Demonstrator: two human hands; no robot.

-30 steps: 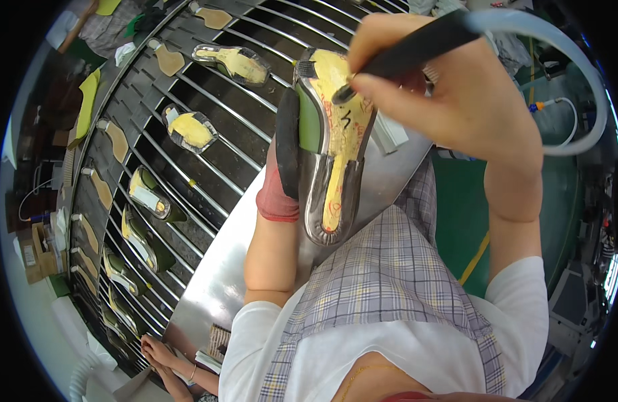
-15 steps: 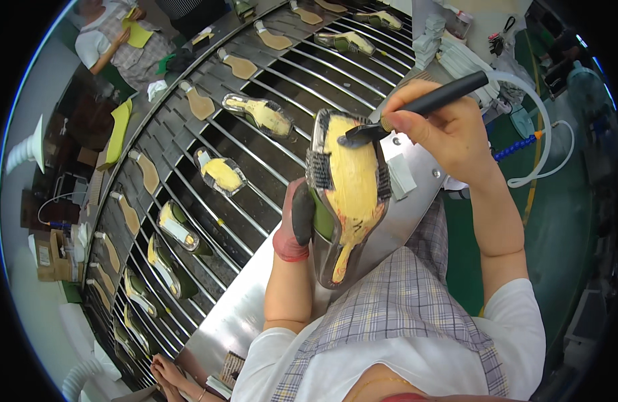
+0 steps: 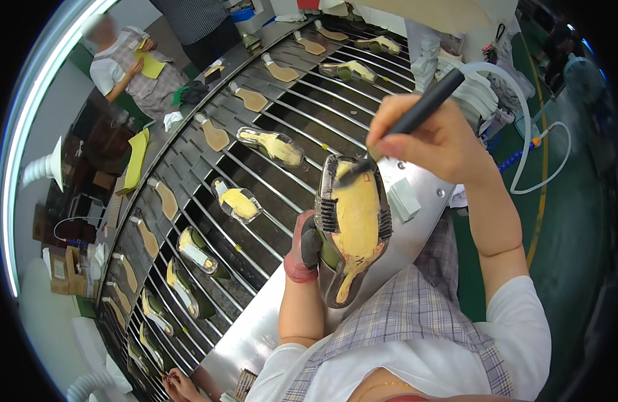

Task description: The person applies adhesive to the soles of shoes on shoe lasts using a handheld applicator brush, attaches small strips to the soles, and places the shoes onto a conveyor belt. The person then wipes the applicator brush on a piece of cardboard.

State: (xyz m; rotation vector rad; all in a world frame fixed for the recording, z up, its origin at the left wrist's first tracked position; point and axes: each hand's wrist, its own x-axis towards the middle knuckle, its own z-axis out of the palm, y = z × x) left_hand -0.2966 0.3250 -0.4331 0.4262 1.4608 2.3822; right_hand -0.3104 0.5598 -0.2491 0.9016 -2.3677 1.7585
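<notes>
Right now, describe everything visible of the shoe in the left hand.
The shoe is held sole up, narrow end toward the person. Its yellow underside, with reddish marks, has dark, shiny edges, ridged at both sides; green shows at its left. The gloved left hand holds that side; a brush appears to touch the wide end.

From here I see only part of the left hand (image 3: 301, 251); the upturned shoe (image 3: 353, 231) hides the rest. The red mark (image 3: 366, 178) on its sole (image 3: 357, 209) is too small for me to read. Far left, the upper edge cuts off a person in a striped top (image 3: 194, 23). Far right, a pale-blue object (image 3: 584, 79) is too blurred for me to name.
</notes>
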